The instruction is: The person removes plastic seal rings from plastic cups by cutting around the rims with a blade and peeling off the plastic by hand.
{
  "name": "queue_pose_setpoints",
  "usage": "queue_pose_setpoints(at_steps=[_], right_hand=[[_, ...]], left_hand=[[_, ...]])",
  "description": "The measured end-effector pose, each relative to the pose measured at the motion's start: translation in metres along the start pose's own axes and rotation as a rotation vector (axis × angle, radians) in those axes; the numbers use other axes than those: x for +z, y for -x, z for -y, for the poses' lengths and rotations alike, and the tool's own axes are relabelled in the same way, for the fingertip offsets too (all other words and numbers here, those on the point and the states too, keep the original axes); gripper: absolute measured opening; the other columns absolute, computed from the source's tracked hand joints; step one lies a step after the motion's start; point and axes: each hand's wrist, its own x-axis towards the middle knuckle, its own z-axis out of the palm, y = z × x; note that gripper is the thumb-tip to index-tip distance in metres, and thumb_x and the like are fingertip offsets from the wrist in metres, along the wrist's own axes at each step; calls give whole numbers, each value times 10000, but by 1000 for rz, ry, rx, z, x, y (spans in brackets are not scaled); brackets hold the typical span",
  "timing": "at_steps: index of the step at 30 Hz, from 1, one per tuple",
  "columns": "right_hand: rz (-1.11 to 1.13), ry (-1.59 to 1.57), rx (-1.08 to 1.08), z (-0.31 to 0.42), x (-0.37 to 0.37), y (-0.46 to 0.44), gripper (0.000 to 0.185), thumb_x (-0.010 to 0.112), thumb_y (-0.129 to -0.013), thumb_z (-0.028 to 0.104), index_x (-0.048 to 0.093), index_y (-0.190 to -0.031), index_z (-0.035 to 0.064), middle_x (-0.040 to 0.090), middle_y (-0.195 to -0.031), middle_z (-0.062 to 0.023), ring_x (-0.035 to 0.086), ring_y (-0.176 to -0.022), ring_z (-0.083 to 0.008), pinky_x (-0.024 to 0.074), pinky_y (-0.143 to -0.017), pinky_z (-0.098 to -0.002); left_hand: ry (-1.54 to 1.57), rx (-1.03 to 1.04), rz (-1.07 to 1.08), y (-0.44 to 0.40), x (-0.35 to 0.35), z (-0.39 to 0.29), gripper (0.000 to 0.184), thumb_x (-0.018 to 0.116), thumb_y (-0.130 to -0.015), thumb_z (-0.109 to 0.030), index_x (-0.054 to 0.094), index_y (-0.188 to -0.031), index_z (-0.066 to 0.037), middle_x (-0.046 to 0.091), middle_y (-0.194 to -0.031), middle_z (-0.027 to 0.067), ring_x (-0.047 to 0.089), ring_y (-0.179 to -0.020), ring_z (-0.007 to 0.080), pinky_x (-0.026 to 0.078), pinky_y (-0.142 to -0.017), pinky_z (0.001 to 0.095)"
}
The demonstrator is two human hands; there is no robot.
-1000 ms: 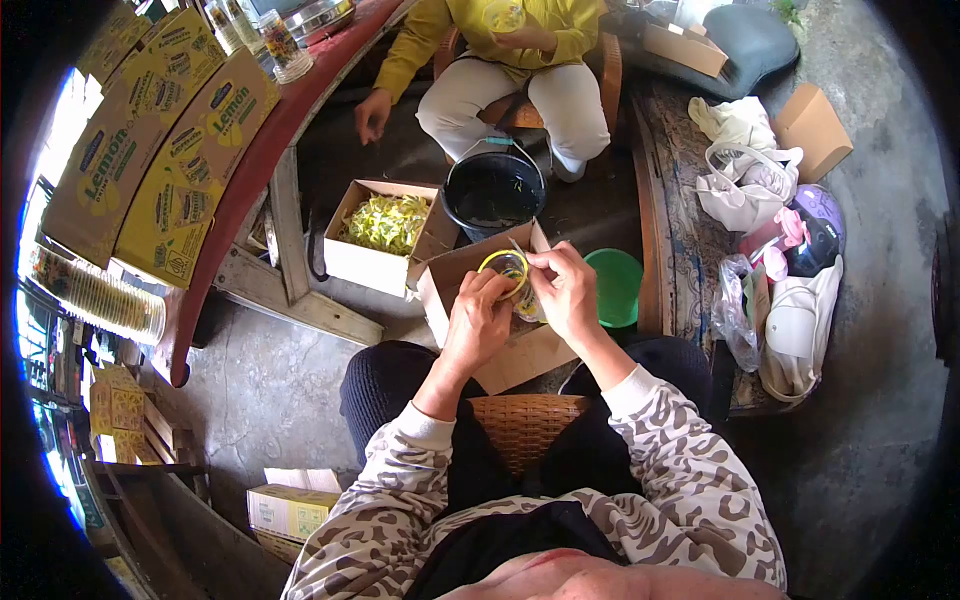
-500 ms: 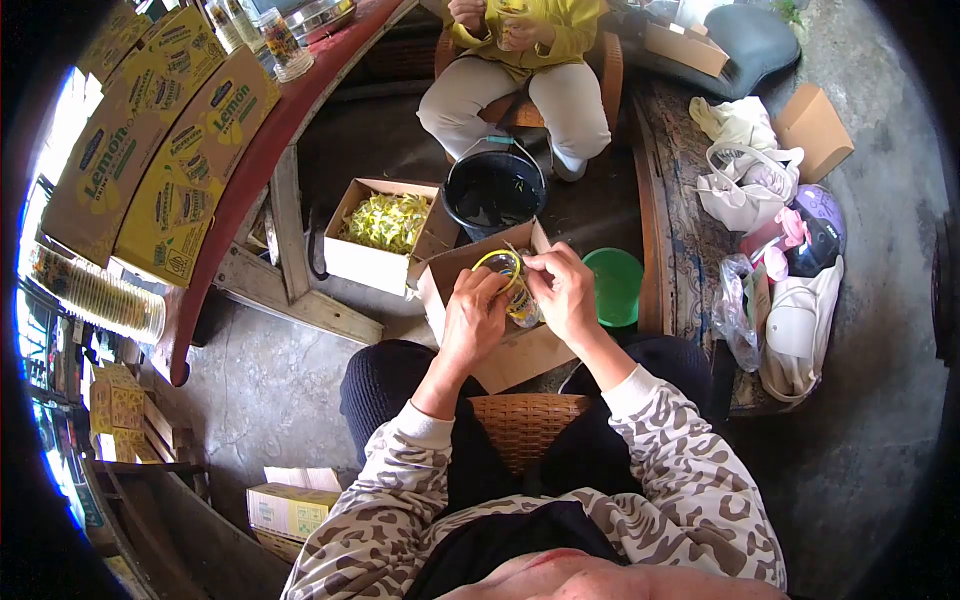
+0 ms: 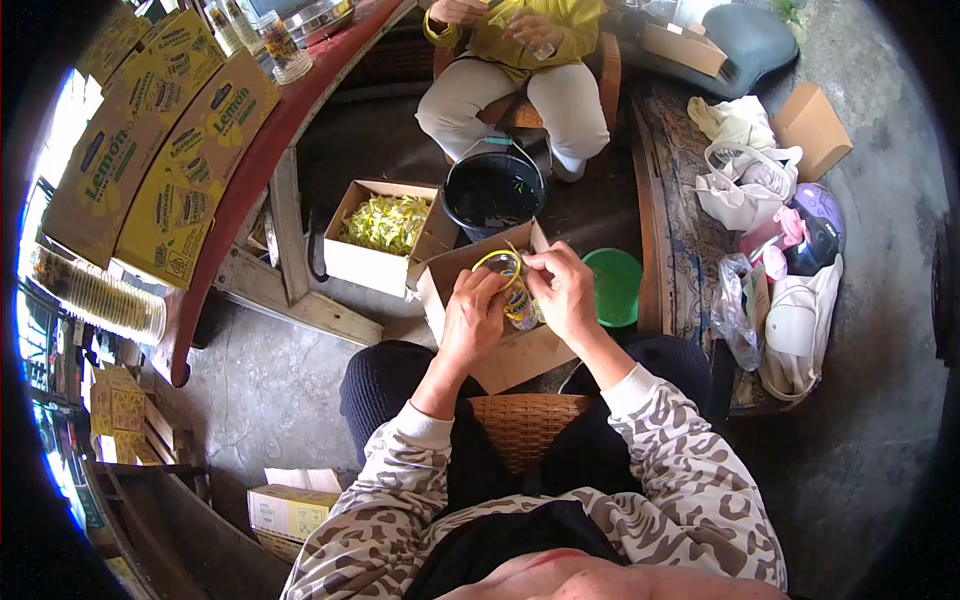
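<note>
My left hand is closed around the side of a clear plastic cup with a yellow rim, tilted over an open cardboard box. Close by the cup's right side, my right hand has thumb and fingers pinched together. What they hold, if anything, is too small to make out. The cup's body carries yellow print, and my left fingers hide part of it.
Beyond the box stand a black bucket and a carton of yellow-green strips. A green basin is at the right. Lemon cartons and stacked cups line the left table. A co-worker in yellow sits opposite.
My hands and the cup have stayed almost in place. Across from me, the co-worker's hands have moved apart, and the cup in one of them has tipped over to the side.
</note>
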Motion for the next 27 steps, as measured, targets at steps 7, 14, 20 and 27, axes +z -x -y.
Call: queue_pose_setpoints(at_steps=[7,14,20,27], right_hand=[[-7,0,0,-5,1,1,156,713,-785,-57,664,-908,27,608,-817,-96,639,-682,-251,502,-586,-343],[-33,0,-53,-4,0,-1,183,701,-781,-121,673,-919,-3,598,-802,-90,621,-636,-171,479,-542,-272],[-14,-39,13,-8,1,1,160,716,-783,-58,658,-908,23,612,-822,-94,644,-674,-247,505,-578,-336],[-19,-35,-2,-8,0,0,203,702,-783,-119,688,-938,13,598,-808,-78,616,-644,-150,485,-560,-261]], left_hand=[[44,18,30,0,-2,-1,102,641,-816,19,659,-914,-4,620,-890,129,560,-849,338,484,-754,426],[40,22,18,0,-2,-1,109,642,-809,26,658,-913,-3,623,-898,129,564,-862,340,487,-764,431],[37,50,10,-1,-2,1,114,652,-809,20,659,-919,-7,623,-904,129,564,-863,340,486,-769,427],[37,57,66,-1,-5,1,123,686,-829,2,664,-948,24,647,-918,122,578,-864,320,487,-766,408]])
